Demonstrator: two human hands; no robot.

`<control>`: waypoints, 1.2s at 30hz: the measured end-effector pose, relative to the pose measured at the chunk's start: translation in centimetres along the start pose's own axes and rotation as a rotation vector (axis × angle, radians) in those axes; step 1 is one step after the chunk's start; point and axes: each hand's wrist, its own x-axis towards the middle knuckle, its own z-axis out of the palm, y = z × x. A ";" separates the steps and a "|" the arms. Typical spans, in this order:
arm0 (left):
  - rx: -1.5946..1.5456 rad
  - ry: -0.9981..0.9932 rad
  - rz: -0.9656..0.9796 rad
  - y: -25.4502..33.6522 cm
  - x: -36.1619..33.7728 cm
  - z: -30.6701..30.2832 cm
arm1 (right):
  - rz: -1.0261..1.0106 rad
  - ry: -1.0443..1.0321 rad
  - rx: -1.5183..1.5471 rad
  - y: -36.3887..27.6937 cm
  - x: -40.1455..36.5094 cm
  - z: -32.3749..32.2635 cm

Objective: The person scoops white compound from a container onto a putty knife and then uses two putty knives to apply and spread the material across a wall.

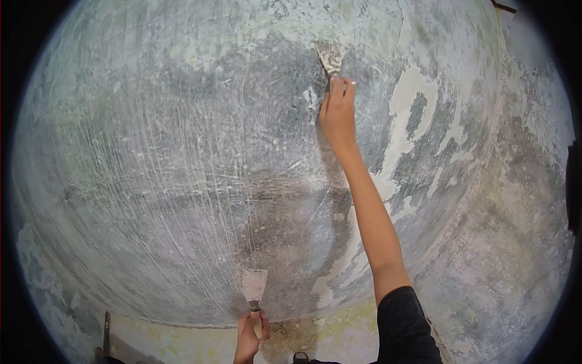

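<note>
My right hand reaches far up the wall, fingers closed on the handle of a putty knife. Its flared blade, smeared with pale residue, lies against the grey wall surface. Low in the view, my left hand grips a second putty knife by its handle. That blade points upward and is coated in whitish material. Thin scrape lines run down the wall left of both tools.
Pale patches of coating remain on the wall right of my forearm. A mottled side wall meets it at the right. Along the bottom runs a yellowish stained strip, with a dark upright bar at its left.
</note>
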 end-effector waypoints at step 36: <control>-0.013 0.028 0.073 3.7 -1.6 -3.3 | 1.510 -0.356 0.730 -14.3 -34.2 -18.4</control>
